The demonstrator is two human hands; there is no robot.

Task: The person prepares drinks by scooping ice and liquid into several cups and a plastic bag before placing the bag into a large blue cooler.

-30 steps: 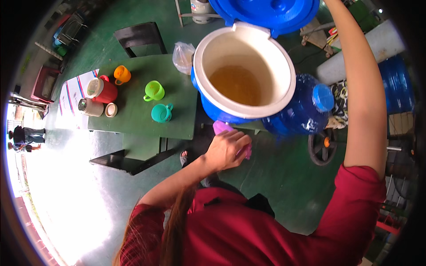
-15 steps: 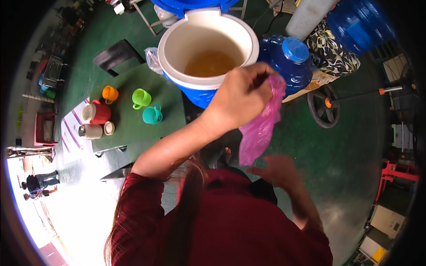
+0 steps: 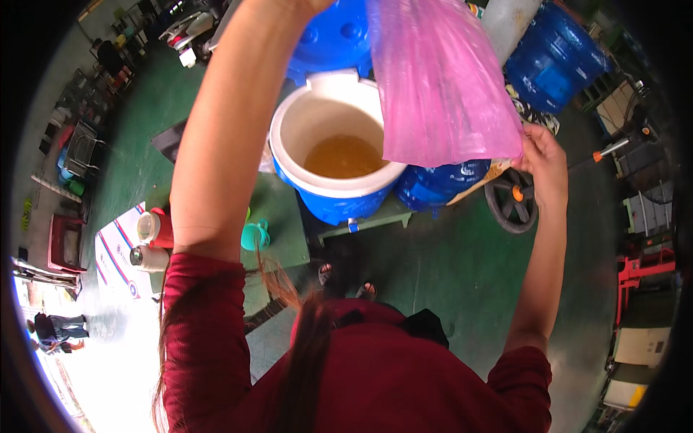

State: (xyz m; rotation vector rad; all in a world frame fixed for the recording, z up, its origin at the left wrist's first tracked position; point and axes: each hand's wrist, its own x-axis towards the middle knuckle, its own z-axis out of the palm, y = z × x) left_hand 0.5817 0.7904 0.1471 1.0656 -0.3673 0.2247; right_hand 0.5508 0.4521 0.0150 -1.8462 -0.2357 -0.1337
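A pink plastic bag (image 3: pixel 447 94) hangs spread out in front of me, partly covering the right side of an open blue-and-white cooler tub (image 3: pixel 339 202). My right hand (image 3: pixel 545 157) pinches the bag's lower right corner. Raised to the top edge of the picture, my left hand (image 3: pixel 314 6) is mostly cut off, with its fingers out of sight. Amber-brown liquid (image 3: pixel 345 156) lies in the bottom of the tub. Behind the tub stands its blue lid (image 3: pixel 332 43), tipped up.
Left of the tub, a green table (image 3: pixel 285 216) bears a teal cup (image 3: pixel 254 235), a red mug (image 3: pixel 162 227) and a whitish flask (image 3: pixel 149 258). Large blue water bottles (image 3: pixel 552 61) stand to the right, near a black wheel (image 3: pixel 512 206). Another person (image 3: pixel 61 328) is far left.
The crumpled bag has been lifted and spread out. My left arm has swung up to the top edge; my right hand has risen and taken hold of the bag's corner.
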